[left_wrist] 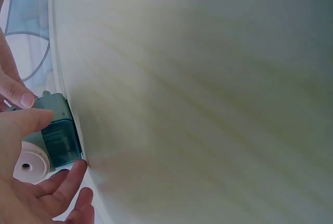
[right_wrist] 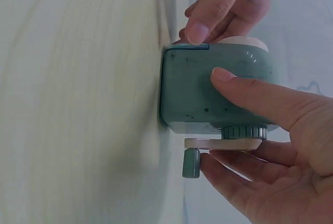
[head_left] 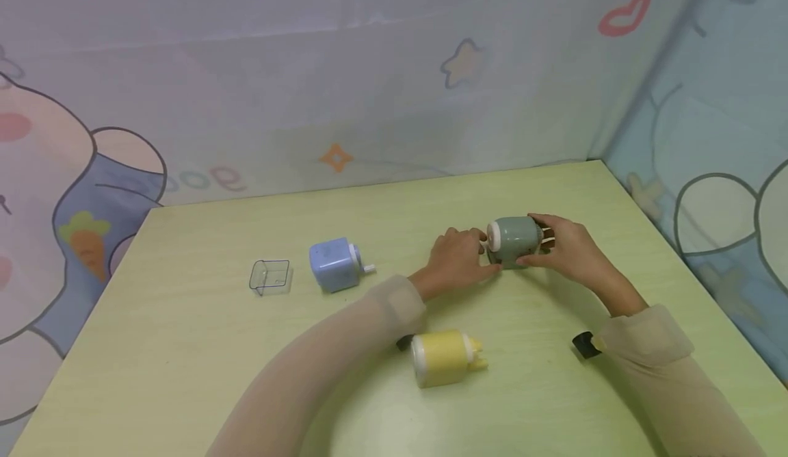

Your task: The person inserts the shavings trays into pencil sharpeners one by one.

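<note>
A green crank pencil sharpener (head_left: 517, 236) lies on its side at the right of the table, its pale round front toward my left hand. My right hand (head_left: 569, 248) holds its body, thumb on one flat side and fingers around the crank (right_wrist: 223, 144) end. My left hand (head_left: 458, 258) is at the other end. In the left wrist view, its thumb and a fingertip bracket the dark translucent shavings drawer (left_wrist: 63, 142) at opposite edges. In the right wrist view, the left thumb (right_wrist: 198, 33) meets the drawer's edge.
A blue crank sharpener (head_left: 332, 265) lies left of centre, beside a clear shavings drawer (head_left: 269, 281). Nearer me, by the left sleeve, lies a yellow sharpener (head_left: 444, 359). A printed cloth (head_left: 394, 101) backs the table (head_left: 203, 361).
</note>
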The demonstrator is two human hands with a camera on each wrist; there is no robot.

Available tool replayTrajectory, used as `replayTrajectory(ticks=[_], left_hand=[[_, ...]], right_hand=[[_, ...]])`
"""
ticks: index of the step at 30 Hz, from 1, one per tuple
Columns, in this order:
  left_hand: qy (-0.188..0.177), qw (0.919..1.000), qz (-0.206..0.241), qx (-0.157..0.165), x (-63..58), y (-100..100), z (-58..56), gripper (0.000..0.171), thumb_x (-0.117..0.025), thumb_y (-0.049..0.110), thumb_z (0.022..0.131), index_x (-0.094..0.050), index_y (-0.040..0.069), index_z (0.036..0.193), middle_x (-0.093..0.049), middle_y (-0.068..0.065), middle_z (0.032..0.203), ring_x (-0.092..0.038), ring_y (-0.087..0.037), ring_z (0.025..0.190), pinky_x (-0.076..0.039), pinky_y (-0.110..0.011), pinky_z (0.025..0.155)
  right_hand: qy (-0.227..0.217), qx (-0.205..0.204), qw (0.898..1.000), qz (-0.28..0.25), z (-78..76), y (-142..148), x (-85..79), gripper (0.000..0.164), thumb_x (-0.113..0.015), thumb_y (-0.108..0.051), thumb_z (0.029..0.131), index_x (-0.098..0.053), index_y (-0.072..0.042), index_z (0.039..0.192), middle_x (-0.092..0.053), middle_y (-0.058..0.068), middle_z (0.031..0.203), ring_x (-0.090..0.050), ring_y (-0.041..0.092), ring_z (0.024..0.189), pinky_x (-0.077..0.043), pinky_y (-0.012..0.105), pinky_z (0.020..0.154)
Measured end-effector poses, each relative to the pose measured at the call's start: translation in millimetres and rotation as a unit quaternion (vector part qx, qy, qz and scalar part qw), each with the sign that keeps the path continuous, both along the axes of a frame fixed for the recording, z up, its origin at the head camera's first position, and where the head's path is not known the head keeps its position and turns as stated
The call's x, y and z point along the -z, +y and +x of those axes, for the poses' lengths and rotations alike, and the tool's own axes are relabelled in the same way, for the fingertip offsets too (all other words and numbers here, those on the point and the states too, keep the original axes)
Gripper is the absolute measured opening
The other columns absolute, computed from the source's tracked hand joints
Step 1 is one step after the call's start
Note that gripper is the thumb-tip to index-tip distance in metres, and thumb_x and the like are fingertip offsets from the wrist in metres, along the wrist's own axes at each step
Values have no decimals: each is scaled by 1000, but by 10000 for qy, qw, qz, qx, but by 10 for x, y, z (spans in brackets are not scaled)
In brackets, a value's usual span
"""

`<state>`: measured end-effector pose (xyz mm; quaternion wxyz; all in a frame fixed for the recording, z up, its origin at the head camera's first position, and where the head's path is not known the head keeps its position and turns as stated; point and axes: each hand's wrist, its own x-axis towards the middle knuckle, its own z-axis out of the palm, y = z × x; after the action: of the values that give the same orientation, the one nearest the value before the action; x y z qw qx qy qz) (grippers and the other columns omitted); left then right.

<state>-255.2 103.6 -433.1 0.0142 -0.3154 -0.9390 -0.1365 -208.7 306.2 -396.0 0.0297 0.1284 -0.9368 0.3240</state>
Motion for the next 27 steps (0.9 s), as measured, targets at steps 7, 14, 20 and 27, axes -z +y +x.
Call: replayTrajectory(ticks=[7, 14, 20, 27], left_hand=[[49, 9998, -184, -65, 4, -18, 24, 55, -62, 56, 77, -57, 18, 116, -60, 15, 96, -47, -10, 79, -37, -23, 61], [101, 9997, -208, -2, -4, -58, 44, 48, -61, 54, 78, -61, 20, 111, -58, 13, 91, -45, -9, 73, -36, -23, 54], [39, 9999, -104, 117, -14, -97, 78, 46, -61, 52, 79, -61, 19, 112, -57, 10, 92, -47, -8, 71, -37, -21, 49], [129, 9994, -234, 224, -21, -156, 123, 47, -60, 53, 80, -59, 20, 114, -56, 10, 92, -47, -7, 74, -37, -19, 48]], right_hand=[[26, 228, 9995, 220, 81, 114, 31, 84, -78, -29, 71, -34, 8, 133, -50, 27, 116, -53, 39, 96, -45, 49, 78], [-66, 450, 9984, 349, 172, 210, 73, 75, -77, -27, 73, -40, 9, 127, -52, 26, 113, -54, 37, 94, -45, 48, 77], [-160, 727, 9962, 453, 234, 263, 104, 64, -75, -31, 74, -48, 11, 115, -57, 21, 99, -55, 31, 87, -45, 45, 74], [-413, 692, 9954, 510, 310, 248, 115, 53, -72, -36, 77, -56, 8, 104, -60, 13, 89, -56, 25, 81, -46, 41, 71]])
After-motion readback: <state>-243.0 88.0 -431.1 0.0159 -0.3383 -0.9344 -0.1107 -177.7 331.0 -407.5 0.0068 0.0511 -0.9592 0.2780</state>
